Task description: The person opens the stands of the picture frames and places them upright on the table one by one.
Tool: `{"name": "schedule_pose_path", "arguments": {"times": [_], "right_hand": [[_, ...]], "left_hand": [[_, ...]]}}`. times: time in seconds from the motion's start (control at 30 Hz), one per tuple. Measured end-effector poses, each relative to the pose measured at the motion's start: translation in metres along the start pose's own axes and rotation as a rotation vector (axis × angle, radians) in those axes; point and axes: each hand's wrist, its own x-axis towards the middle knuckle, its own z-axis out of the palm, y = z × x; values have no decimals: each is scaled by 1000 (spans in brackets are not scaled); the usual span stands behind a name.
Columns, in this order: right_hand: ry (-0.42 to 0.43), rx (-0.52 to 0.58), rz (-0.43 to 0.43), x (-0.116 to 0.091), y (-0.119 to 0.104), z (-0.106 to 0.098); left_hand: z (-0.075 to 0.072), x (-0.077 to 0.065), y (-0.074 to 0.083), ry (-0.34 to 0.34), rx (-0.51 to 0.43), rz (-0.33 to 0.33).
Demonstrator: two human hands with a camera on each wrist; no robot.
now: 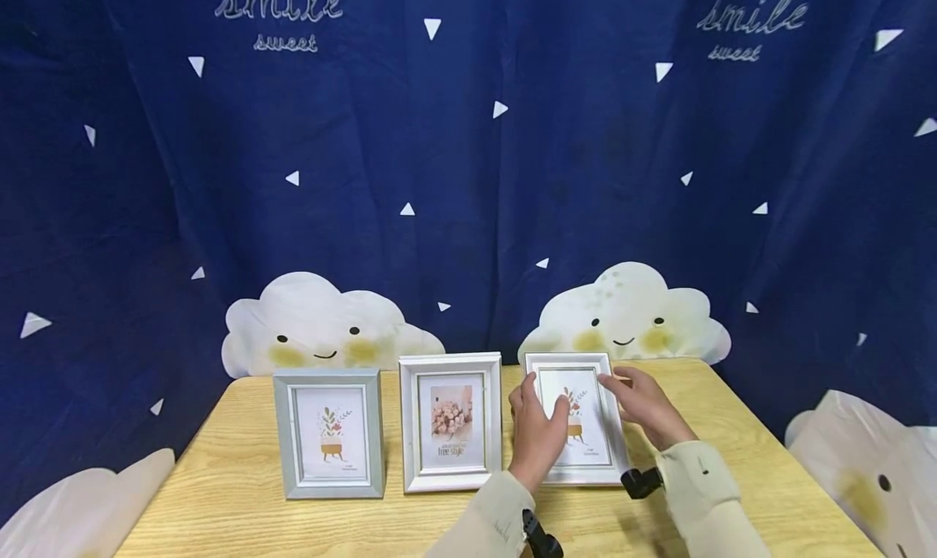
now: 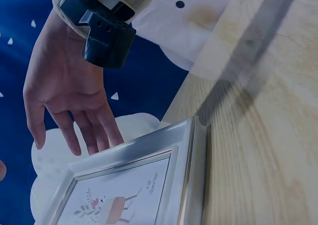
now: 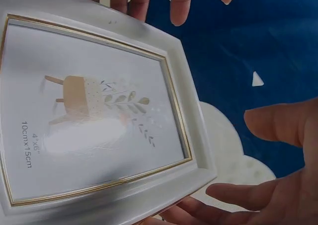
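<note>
A white photo frame (image 1: 578, 474) with a gold inner line and a potted-plant print stands at the right of a row on the table, leaning back a little. My left hand (image 1: 538, 440) is at its left side, thumb spread in front of the print and fingers at the edge. At the right side is my right hand (image 1: 647, 407), fingers extended and thumb apart. In the left wrist view, the right hand (image 2: 69, 81) has its fingertips behind the frame's edge. The right wrist view shows the left hand's fingers (image 3: 180, 6) along the opposite edge, partly hidden by the frame.
Left of it stand a white photo frame (image 1: 410, 428) with a flower picture and a grey-blue photo frame (image 1: 373, 436) with a plant print. All are on a light wooden table (image 1: 220, 460). Behind hangs a dark blue cloth (image 1: 351, 167) with clouds and triangles.
</note>
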Motion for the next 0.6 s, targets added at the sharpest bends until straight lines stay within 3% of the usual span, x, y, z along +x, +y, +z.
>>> {"name": "schedule_pose_path", "arguments": {"times": [0.33,0.6], "right_hand": [[100,-2,-48,-28,-7,-2],[178,-44,-107,-44,-8,-1]], "left_hand": [[-14,-14,5,8,-3,144],[-30,-28,12,-71,-17,180]]}}
